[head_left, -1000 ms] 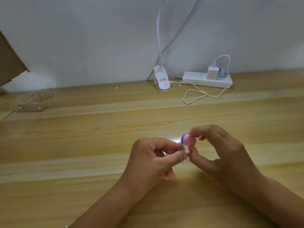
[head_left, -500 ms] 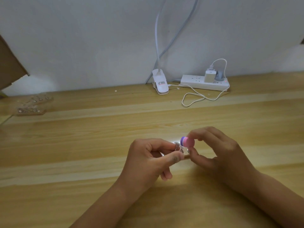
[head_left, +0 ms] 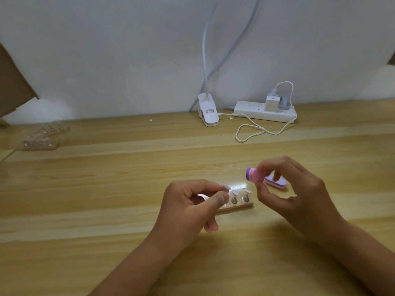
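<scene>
Just above the wooden strip [head_left: 237, 207], we pinch a clear nail tip [head_left: 226, 187] in our left hand [head_left: 190, 208] and a pink buffer block [head_left: 253, 175] in our right hand [head_left: 295, 195], the two hands held apart.

The bare left forearm slants up from the bottom middle to the left hand [head_left: 190, 208]. Its fingers are curled, and the thumb and index finger pinch a small grey oval nail tip [head_left: 226, 187]. The right hand [head_left: 299, 197] is near it, not touching. Its thumb and index fingertip hold a small round pink and purple foam block [head_left: 253, 175], and the other fingers are loosely bent.
</scene>
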The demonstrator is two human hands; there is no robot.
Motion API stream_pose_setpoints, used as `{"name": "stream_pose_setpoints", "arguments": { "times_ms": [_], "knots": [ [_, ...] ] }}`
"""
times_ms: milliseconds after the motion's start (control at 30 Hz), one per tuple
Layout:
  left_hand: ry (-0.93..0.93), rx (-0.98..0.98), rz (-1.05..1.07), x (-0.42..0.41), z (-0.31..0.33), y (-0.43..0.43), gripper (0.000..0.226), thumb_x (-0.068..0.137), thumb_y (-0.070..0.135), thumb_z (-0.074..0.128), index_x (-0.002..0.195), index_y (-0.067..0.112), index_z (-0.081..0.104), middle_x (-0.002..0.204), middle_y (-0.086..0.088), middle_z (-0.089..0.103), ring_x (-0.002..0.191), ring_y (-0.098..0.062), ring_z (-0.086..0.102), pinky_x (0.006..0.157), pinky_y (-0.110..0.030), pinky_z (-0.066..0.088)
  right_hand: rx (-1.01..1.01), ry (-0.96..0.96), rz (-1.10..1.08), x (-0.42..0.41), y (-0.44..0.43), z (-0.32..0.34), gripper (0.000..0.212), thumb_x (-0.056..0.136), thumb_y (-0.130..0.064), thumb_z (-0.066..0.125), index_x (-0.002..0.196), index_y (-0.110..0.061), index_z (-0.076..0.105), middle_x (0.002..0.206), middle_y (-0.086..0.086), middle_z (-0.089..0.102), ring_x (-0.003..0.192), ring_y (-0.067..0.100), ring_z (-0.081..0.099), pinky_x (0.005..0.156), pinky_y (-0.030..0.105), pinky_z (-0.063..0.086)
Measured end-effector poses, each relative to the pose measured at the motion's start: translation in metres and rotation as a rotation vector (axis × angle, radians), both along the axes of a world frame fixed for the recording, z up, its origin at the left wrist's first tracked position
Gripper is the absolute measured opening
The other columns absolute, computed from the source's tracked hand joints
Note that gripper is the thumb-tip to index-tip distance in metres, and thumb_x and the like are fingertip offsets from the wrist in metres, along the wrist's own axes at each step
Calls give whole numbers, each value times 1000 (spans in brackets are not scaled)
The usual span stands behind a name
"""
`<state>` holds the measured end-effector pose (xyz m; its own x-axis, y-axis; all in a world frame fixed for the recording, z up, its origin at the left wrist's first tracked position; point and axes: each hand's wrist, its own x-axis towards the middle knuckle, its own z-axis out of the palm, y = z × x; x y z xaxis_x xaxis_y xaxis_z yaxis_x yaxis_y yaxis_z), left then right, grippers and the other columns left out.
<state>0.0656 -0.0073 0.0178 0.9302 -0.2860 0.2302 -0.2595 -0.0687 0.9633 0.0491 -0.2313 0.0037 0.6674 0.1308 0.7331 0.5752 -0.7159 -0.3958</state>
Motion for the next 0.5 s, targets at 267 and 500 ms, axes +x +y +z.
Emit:
{"name": "stream_pose_setpoints", "arguments": {
  "times_ms": [267, 500],
  "knots": [
    [39, -18, 28, 2, -3, -2, 11, 83, 3, 74, 80, 13, 78, 77, -4, 74, 40, -26, 63, 40, -26, 48, 212, 99, -33, -1, 6, 8, 9, 96, -23, 69, 103, -27, 64, 98, -18, 65, 90, 8, 62, 78, 13, 45],
    [36, -32, 5, 2, -6, -2, 7, 84, 7, 75, 82, 13, 78, 83, -4, 74, 43, -28, 64, 40, -30, 51, 544, 429, -44, 4, 3, 7, 7, 91, -27, 68, 98, -26, 66, 88, -5, 71, 83, 14, 66, 83, 46, 56]
  ]
}}
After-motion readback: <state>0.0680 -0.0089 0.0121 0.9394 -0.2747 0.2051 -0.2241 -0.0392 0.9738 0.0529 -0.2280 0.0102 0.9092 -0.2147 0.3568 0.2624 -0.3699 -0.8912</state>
